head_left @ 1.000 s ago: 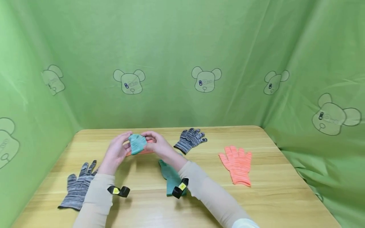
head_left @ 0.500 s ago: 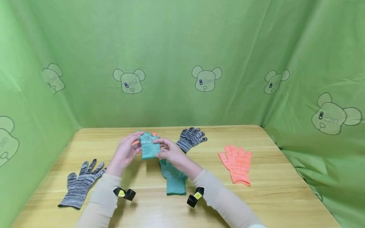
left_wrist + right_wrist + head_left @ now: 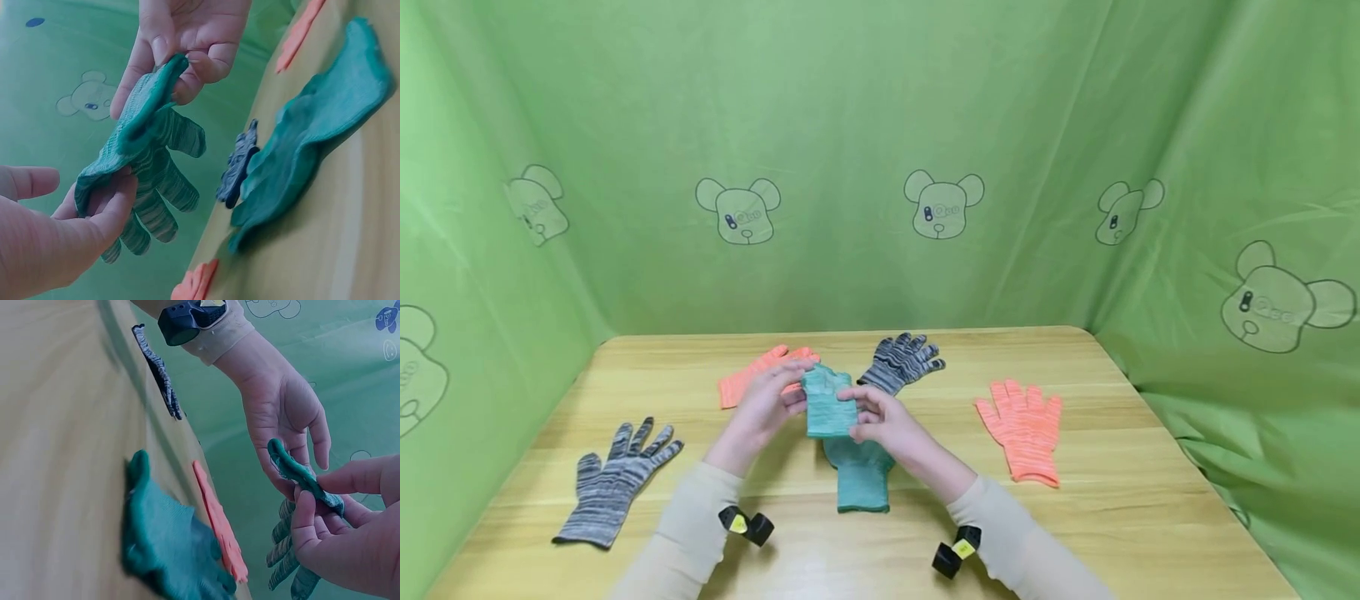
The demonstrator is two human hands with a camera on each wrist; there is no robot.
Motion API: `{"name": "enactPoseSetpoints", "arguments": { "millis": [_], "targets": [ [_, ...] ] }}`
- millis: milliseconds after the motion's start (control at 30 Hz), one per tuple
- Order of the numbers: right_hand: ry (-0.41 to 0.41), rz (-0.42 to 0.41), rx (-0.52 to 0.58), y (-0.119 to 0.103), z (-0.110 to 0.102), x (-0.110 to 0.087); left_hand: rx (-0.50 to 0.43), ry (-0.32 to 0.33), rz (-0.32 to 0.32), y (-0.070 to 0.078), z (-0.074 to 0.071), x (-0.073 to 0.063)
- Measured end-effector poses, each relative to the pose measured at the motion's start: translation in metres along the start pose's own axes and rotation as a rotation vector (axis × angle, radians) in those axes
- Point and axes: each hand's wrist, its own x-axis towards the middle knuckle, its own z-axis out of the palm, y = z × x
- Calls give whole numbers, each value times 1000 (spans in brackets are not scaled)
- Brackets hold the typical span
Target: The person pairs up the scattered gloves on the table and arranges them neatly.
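Both hands hold a green knit glove [image 3: 831, 412] by its cuff, raised above the table, the fingers hanging down in the left wrist view. My left hand [image 3: 763, 404] has its fingers curled at one side of the cuff opening, while its thumb [image 3: 39, 182] stands apart. At the other side, my right hand [image 3: 887, 423] pinches the cuff between thumb and fingers. Below lies a second green glove [image 3: 862, 487] on the table, cuff toward me, its upper part hidden behind the held one.
An orange glove [image 3: 748, 379] lies behind the left hand, another orange glove [image 3: 1030, 437] to the right. One grey striped glove [image 3: 601, 504] is at the left, another grey striped glove [image 3: 895, 367] at the back of the wooden table [image 3: 1120, 517]. Green curtains [image 3: 850, 275] surround it.
Both hands have carried the green glove right and toward me, over the other green glove. Its cuff has turned downward in the head view, and the orange glove at the back left is uncovered.
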Motion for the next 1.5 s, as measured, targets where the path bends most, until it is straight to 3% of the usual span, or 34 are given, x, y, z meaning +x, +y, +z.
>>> {"name": "enactPoseSetpoints", "arguments": {
  "millis": [367, 767, 1100, 1500],
  "targets": [
    [-27, 20, -51, 12, -19, -26, 180, -102, -79, -17, 5, 3],
    [-115, 93, -160, 18, -45, -38, 437, -258, -161, -14, -4, -1],
    [-228, 84, -220, 13, -64, -38, 509, -240, -164, -7, -13, -2],
    [-176, 71, -260, 4, -78, -38, 559, -202, -147, 0, -14, -6]
  ]
}}
